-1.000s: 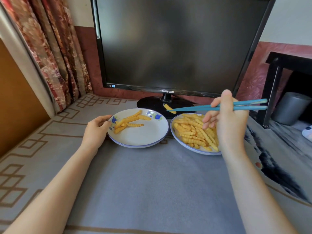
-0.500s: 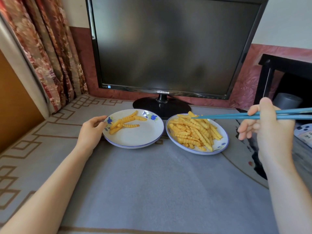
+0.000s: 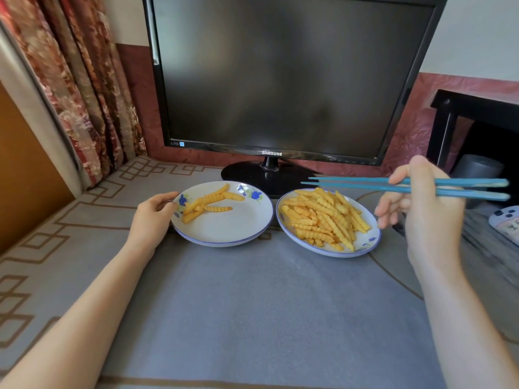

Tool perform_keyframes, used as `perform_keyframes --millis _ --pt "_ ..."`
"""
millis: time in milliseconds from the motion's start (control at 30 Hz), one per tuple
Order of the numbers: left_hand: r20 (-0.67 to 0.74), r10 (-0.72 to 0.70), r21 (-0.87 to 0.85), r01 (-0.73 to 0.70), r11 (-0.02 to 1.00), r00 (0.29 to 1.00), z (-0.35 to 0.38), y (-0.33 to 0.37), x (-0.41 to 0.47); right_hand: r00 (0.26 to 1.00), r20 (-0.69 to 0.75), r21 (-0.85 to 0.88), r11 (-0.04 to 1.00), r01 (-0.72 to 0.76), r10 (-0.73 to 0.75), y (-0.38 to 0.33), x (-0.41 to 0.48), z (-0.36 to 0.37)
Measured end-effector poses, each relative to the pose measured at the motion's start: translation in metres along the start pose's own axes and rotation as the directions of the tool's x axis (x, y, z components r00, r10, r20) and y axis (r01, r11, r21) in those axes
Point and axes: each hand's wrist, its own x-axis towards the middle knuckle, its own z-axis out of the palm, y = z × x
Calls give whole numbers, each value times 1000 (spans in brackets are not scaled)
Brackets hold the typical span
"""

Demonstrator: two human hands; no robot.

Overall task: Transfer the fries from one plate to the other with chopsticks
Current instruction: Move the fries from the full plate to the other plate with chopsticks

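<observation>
Watching remotely, I am seeing the right hand (image 3: 429, 220) gripping two blue plastic chopsticks (image 3: 351, 186), the left hand (image 3: 153, 217) pinching the rim of a white blue-flowered plate (image 3: 230, 227) beside it.

Big black Samsung monitor (image 3: 280, 77) straight in front of me, screen dark, sitting on its round black base (image 3: 247, 175) at the back of the cloth (image 3: 252, 304). Cloth's grey w/ a brown square-maze border down the left side. Floral red curtain (image 3: 78, 94) hangs on my left, orange-brown wood panel (image 3: 25, 169) next to it. Wall (image 3: 463, 37) is pale up top, w/ a dark red patterned band (image 3: 415, 136) lower down. On my right there's a black side table (image 3: 483, 108) w/ a grey round container (image 3: 477, 168) under it, idk what it is tbh. Also a white thing w/ dark dots (image 3: 505, 223) at the far right edge, too blurry to ID.
</observation>
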Motion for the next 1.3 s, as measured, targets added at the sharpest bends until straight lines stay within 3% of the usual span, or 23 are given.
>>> perform_keyframes --millis 200,367,600,1000,1300 --pt "-3 2 5 -2 1000 1000 1 1 0 976 205 41 996 -80 70 8 -10 47" --pt "-3 3 10 -3 1000 1000 0 0 0 901 422 26 992 -124 101 20 -19 87" --pt "1 5 -13 -5 1000 1000 0 -2 1 871 478 21 990 -138 111 38 -21 106" --pt "8 2 -16 -2 1000 1000 -1 -3 3 956 248 80 980 -185 160 29 -20 89" --pt "10 -7 -12 7 1000 1000 -2 -3 3 995 44 71 993 -95 92 17 -6 28"
